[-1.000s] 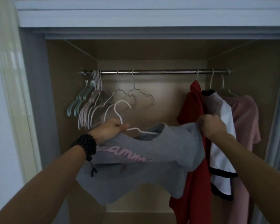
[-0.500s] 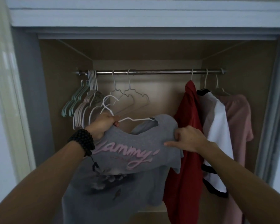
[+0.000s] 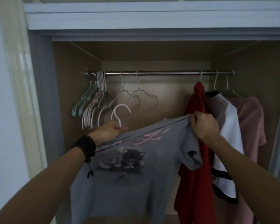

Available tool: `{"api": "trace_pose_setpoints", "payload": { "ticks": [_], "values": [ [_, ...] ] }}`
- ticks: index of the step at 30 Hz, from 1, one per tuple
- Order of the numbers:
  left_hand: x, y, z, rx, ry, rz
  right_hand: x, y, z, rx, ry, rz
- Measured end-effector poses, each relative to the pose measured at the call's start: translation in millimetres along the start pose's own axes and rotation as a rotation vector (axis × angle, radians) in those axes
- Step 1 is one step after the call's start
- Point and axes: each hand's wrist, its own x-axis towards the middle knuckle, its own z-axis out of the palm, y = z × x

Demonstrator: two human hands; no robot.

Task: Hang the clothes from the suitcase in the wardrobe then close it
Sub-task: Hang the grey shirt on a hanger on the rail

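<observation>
One grey T-shirt (image 3: 132,172) with a kitten print and pink lettering is held up in front of the open wardrobe (image 3: 152,50), stretched between two hands. One white hanger (image 3: 120,113) sits inside it, only its hook and neck showing above the collar.

Three garments already hang from the single metal rail (image 3: 168,73): a red one (image 3: 194,143) just behind the right fingers, a white top with black trim (image 3: 228,126) beside it farther right, and a pink top (image 3: 252,120) beyond that, each on its own hook. Two bare wire hangers (image 3: 141,97) hang on the rail above and behind the left fingers. Farther left of them is a tight bunch of empty plastic hangers (image 3: 94,107), pale pink and teal; they overlap too much to count.

The left hand (image 3: 111,130) has its fingers curled closed around the neck of the white hanger, pinching it together with the collar edge of the grey T-shirt, the hook rising straight up from the knuckles. A black bead bracelet (image 3: 86,147) circles that wrist.

The right hand (image 3: 204,125) is clenched in a fist on the shirt's shoulder seam, cloth bunched under the fingers (image 3: 195,118), pulling the shoulder up and out to the right. The short sleeve droops just below that fist. The shirt's body hangs down between both forearms, below the rail and in front of the wardrobe opening.
</observation>
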Motion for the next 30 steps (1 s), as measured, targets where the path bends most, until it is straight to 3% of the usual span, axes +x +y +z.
{"api": "trace_pose_setpoints", "payload": {
  "ticks": [3, 6, 10, 12, 16, 19, 22, 24, 25, 28, 30],
  "values": [
    [0, 1, 0, -0.127, 0.048, 0.03, 0, -10, -3, -0.046, -0.18, 0.092],
    [5, 4, 4, -0.18, 0.042, 0.069, 2, -26, -5, 0.082, -0.216, 0.125],
    [12, 13, 17, -0.244, 0.08, 0.105, 0, -46, 2, 0.055, -0.612, -0.074],
    [16, 17, 25, -0.196, 0.093, 0.115, -6, -53, 7, 0.027, -0.709, -0.152],
    [17, 20, 31, -0.155, 0.087, 0.202, -13, -59, 13, 0.046, -0.587, -0.303],
    [6, 7, 17, -0.112, -0.097, 0.245, -13, -49, 5, 0.035, -0.448, -0.241],
    [3, -22, 2, 0.063, -0.127, 0.246, -13, -30, 4, 0.081, -0.391, -0.195],
    [2, -28, 1, 0.146, -0.043, 0.241, -12, -23, 4, 0.118, -0.383, -0.206],
    [1, -28, 0, 0.177, 0.072, 0.246, -13, -21, 4, 0.112, -0.407, -0.224],
    [-1, -27, -13, 0.194, 0.562, 0.258, -15, -23, 5, -0.006, -0.483, -0.288],
    [-1, -27, -22, 0.168, 0.634, 0.274, -15, -24, 10, -0.141, -0.433, -0.321]
  ]
}}
